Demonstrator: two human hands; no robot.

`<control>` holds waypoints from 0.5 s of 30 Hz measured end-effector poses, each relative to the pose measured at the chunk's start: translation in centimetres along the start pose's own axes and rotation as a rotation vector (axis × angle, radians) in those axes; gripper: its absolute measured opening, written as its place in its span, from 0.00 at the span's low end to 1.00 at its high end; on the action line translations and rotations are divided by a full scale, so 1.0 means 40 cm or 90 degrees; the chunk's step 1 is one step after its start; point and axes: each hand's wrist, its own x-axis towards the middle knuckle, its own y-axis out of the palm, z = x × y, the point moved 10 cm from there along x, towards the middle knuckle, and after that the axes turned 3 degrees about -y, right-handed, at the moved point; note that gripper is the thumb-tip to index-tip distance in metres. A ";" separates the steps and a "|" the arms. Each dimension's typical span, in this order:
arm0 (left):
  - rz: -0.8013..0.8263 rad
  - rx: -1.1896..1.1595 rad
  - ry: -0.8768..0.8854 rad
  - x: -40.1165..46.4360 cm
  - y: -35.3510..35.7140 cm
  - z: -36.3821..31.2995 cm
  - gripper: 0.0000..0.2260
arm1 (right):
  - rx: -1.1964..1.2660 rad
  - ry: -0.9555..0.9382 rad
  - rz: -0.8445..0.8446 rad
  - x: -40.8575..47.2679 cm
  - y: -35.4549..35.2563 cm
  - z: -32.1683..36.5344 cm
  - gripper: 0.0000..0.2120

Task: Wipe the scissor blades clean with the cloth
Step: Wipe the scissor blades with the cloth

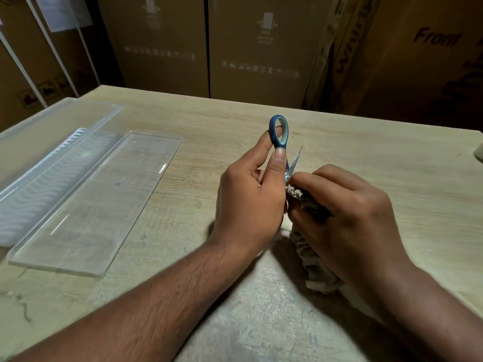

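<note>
A pair of scissors [279, 131] with blue handles is held upright over the middle of the table. My left hand [251, 197] grips it, thumb and forefinger pinching one handle loop. One bare metal blade [295, 160] points up and to the right. My right hand [347, 212] clutches a crumpled grey-brown cloth [311, 254] and presses it against the scissors near the pivot. The other blade is hidden behind my hands and the cloth. The cloth's lower part hangs down to the table.
A clear plastic tray [86, 202] lies on the left of the wooden table [209, 121], with a clear lid or second tray [52, 121] behind it. Large cardboard boxes [261, 48] stand close behind the table's far edge.
</note>
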 end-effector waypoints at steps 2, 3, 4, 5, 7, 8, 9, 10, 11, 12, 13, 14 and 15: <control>0.010 0.016 0.001 -0.009 0.009 -0.003 0.19 | -0.021 0.005 -0.011 -0.004 -0.006 -0.003 0.12; 0.013 0.020 0.004 -0.012 0.012 -0.003 0.19 | -0.022 0.008 -0.016 -0.006 -0.009 -0.004 0.12; 0.014 0.018 0.006 -0.013 0.013 -0.003 0.18 | -0.020 0.008 -0.018 -0.007 -0.011 -0.005 0.12; 0.012 0.013 0.006 -0.012 0.011 -0.002 0.18 | -0.014 0.005 -0.016 -0.007 -0.010 -0.005 0.12; -0.007 -0.008 -0.001 -0.008 -0.003 0.003 0.18 | 0.006 -0.006 -0.002 -0.003 -0.005 -0.003 0.12; -0.014 -0.020 -0.007 -0.005 -0.010 0.007 0.17 | 0.013 -0.013 0.006 0.000 -0.003 -0.001 0.12; -0.015 -0.029 -0.012 -0.002 -0.013 0.007 0.17 | 0.016 -0.018 0.013 0.003 -0.002 0.000 0.12; -0.013 -0.031 -0.016 -0.001 -0.013 0.004 0.16 | 0.018 -0.020 0.018 0.005 -0.002 -0.002 0.12; -0.012 -0.028 -0.019 0.001 -0.013 -0.001 0.15 | 0.021 -0.016 0.019 0.006 -0.006 -0.006 0.12; -0.011 -0.023 -0.023 0.003 -0.012 -0.006 0.15 | 0.026 -0.008 0.014 0.007 -0.013 -0.015 0.12; -0.008 -0.022 -0.031 0.006 -0.011 -0.008 0.14 | 0.035 0.002 0.004 0.007 -0.024 -0.026 0.11; -0.002 -0.026 -0.043 0.009 -0.009 -0.007 0.14 | 0.044 0.010 -0.004 0.007 -0.034 -0.039 0.10; 0.005 -0.030 -0.054 0.011 -0.007 -0.005 0.13 | 0.052 0.014 -0.003 0.009 -0.040 -0.050 0.10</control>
